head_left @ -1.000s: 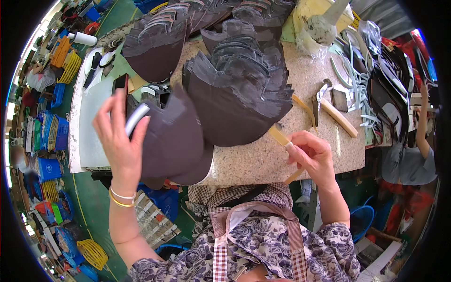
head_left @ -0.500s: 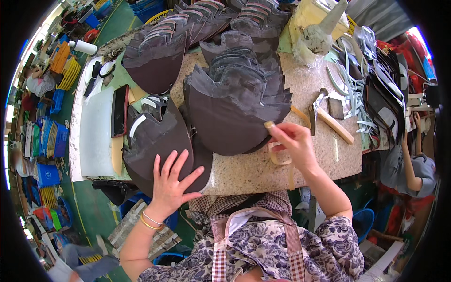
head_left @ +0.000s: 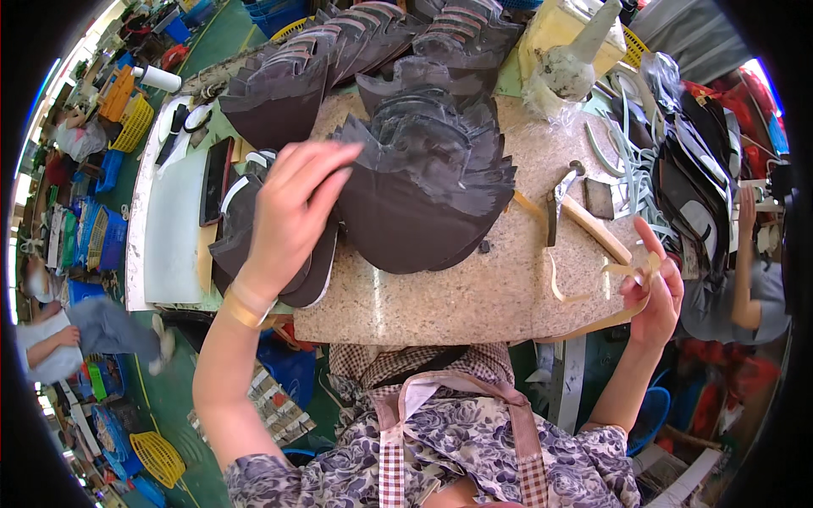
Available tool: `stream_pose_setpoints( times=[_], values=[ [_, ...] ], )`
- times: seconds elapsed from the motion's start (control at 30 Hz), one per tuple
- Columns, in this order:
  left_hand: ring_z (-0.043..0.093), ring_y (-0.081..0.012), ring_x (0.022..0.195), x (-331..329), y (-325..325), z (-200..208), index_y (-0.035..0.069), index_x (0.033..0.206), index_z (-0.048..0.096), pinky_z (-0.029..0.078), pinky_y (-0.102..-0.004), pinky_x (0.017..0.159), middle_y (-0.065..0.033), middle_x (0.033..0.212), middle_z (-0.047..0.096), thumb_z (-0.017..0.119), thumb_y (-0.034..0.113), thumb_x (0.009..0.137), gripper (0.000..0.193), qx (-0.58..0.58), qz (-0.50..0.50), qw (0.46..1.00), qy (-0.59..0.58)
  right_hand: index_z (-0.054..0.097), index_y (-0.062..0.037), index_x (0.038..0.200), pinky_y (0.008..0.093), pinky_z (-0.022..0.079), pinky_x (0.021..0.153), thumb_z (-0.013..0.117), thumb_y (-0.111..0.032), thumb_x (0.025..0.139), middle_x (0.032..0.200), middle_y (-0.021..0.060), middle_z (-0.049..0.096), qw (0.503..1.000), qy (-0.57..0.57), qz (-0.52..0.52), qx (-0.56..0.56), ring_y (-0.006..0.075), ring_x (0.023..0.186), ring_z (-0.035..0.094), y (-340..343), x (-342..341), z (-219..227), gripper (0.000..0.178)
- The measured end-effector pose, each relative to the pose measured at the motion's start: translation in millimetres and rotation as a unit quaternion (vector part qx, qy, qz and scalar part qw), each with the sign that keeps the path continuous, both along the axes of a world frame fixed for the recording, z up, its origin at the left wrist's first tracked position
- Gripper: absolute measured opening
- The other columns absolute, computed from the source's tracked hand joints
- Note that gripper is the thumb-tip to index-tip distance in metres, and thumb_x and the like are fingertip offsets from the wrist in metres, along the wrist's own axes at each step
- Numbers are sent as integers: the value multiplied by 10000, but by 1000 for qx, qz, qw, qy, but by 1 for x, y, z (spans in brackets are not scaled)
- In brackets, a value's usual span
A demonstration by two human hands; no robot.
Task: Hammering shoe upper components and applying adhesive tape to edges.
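Observation:
My left hand (head_left: 301, 199) is over the left edge of the middle stack of dark brown cut pieces (head_left: 415, 224), its fingers stretched out and the thumb apart. I see nothing held in it, and whether the fingertips touch the stack I cannot tell. Those curved pieces lie fanned, with greyish upper edges. Under my left wrist, a smaller pile of similar pieces (head_left: 313, 275) is partly hidden. Off the table's right front edge, my right hand (head_left: 656, 292) pinches a thin yellowish strip of tape (head_left: 622, 315), which trails to the left along the edge. Its index finger points up.
A hammer (head_left: 597, 230) and a small dark block (head_left: 599, 200) lie at right, near pale curled strips (head_left: 627, 161). More fanned pieces (head_left: 279, 102) fill the back. A phone (head_left: 216, 182) and a white board (head_left: 176, 233) are at left. Another person (head_left: 737, 292) works at right.
My left hand has lifted from the left pile up to the middle stack. My right hand has moved right, away from that stack, with the strip. A walking person has come in at left.

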State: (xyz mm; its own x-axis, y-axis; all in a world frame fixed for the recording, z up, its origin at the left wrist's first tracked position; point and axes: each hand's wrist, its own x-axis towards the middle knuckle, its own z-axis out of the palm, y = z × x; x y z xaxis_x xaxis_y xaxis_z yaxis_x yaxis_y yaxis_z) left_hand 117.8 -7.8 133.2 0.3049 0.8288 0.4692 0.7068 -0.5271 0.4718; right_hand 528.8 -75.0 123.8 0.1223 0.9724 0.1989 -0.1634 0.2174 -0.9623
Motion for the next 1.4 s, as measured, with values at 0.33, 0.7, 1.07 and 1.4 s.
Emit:
stream_pose_setpoints(
  times=[0.33, 0.7, 1.07, 1.4],
  values=[
    [536, -286, 973, 56, 41, -40, 42, 1057, 608, 432, -362, 836, -81, 1003, 548, 699, 125, 768, 314, -7, 49, 999, 17, 481, 34, 584, 234, 505, 463, 580, -43, 758, 1164, 371, 532, 997, -43, 63, 23, 178, 533, 642, -28, 26, 4, 215],
    [581, -280, 985, 51, 24, -37, 64, 910, 551, 468, -380, 818, -77, 1031, 610, 679, -87, 643, 333, 198, -95, 976, 4, 453, -22, 682, 371, 560, 647, 561, -126, 834, 964, 244, 617, 986, 24, 161, 22, 309, 801, 661, 34, -38, 9, 213],
    [550, -251, 812, 50, 29, -45, 67, 872, 589, 459, -347, 706, -53, 876, 576, 704, -35, 655, 266, 173, -18, 985, -11, 609, 39, 976, 247, 495, 784, 559, -129, 929, 1029, 88, 662, 932, -224, 281, 53, 105, 910, 608, 114, -117, -5, 181],
    [606, -284, 948, 51, 28, -41, 49, 846, 558, 476, -375, 863, -70, 977, 643, 678, -56, 694, 220, 98, -48, 993, -43, 606, 25, 950, 266, 492, 782, 522, -132, 941, 982, 67, 681, 790, -534, 294, 69, 126, 868, 620, 147, -149, 7, 178]
  ],
)
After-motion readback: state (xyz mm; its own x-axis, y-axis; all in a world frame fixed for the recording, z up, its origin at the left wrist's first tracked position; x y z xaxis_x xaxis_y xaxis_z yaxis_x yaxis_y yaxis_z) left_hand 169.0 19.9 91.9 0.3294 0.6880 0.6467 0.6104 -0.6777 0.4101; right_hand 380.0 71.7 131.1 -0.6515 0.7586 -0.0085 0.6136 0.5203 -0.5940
